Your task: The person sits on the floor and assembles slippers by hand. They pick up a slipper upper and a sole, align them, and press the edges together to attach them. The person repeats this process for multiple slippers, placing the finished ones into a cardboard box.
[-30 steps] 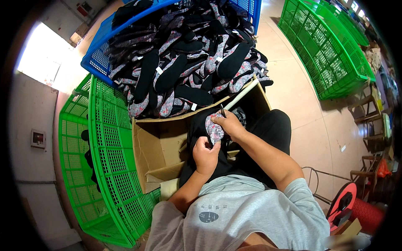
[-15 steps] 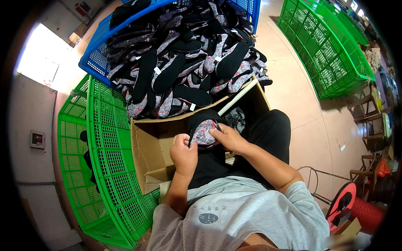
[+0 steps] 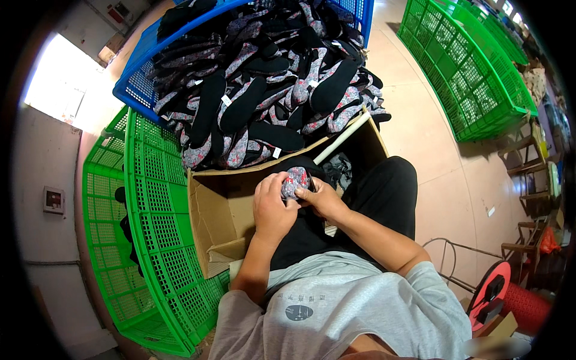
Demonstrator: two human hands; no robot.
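Above my lap, both hands grip a slipper (image 3: 295,182) with a grey and red flowered upper and a dark edge. My left hand (image 3: 273,205) wraps around its left side, fingers bent. From the right, my right hand (image 3: 326,199) closes on the other edge, its thumb over the patterned fabric. Their grip hides part of the slipper. Just beyond lies a large heap of similar slippers (image 3: 242,108), black-soled and flowered, some with small white tags. An open cardboard box (image 3: 210,207) stands in front of me below the heap.
A blue crate (image 3: 137,83) holds the heap. Green mesh crates (image 3: 159,222) stand close on my left, and more green crates (image 3: 462,78) are at the far right. A white tube (image 3: 342,141) crosses the box. A red spool (image 3: 523,306) sits at lower right.
My left hand has shifted up and right, from pinching the slipper's lower left edge to wrapping around it. The slipper now looks narrower and more folded or turned between my hands.
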